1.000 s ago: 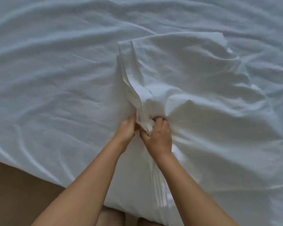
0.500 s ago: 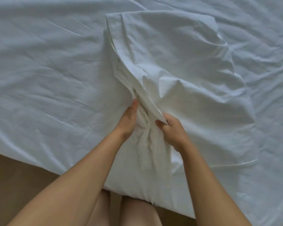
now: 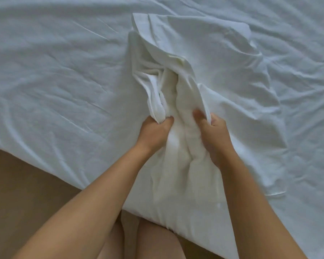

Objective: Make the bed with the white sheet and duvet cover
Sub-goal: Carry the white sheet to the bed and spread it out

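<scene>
The duvet cover [image 3: 219, 58] lies crumpled in the centre and right of the frame, on top of the white sheet [image 3: 54, 75] that covers the bed. Its opening faces the person, and in it a bunched, more cream-coloured cloth [image 3: 181, 116] shows; how far this goes inside I cannot tell. The left hand [image 3: 153, 131] grips the left edge of the opening with curled fingers, and the right hand [image 3: 213, 135] grips the right edge likewise. A brown floor [image 3: 17, 184] is at lower left.
</scene>
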Tool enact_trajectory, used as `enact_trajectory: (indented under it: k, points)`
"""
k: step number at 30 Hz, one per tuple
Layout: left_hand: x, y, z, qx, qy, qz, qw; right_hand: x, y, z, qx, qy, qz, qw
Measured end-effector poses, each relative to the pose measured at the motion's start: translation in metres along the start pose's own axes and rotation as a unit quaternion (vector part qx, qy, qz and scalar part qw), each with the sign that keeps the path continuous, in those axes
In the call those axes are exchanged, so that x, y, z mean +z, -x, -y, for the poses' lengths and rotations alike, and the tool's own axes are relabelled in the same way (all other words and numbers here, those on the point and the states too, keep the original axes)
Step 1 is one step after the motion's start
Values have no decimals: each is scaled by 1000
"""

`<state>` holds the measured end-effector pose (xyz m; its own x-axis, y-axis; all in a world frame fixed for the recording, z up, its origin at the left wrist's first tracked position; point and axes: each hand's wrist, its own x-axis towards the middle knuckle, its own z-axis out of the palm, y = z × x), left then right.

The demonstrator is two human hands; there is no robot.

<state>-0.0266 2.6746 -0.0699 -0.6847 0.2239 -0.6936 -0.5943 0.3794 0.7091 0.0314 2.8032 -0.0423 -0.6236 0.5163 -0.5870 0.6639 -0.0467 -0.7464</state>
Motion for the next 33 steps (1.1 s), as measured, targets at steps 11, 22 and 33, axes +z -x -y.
enact_trajectory:
  k: [11,22,33]
  points:
    - [-218,-3,-24,-141,-306,-182,924,148,47,54,51,-91,251,962]
    - [-120,-71,-27,-66,-144,-24,987,170,31,27,83,15,183,980]
    - [-31,-10,-88,190,-271,118,936,74,67,27,-7,-10,1,1000]
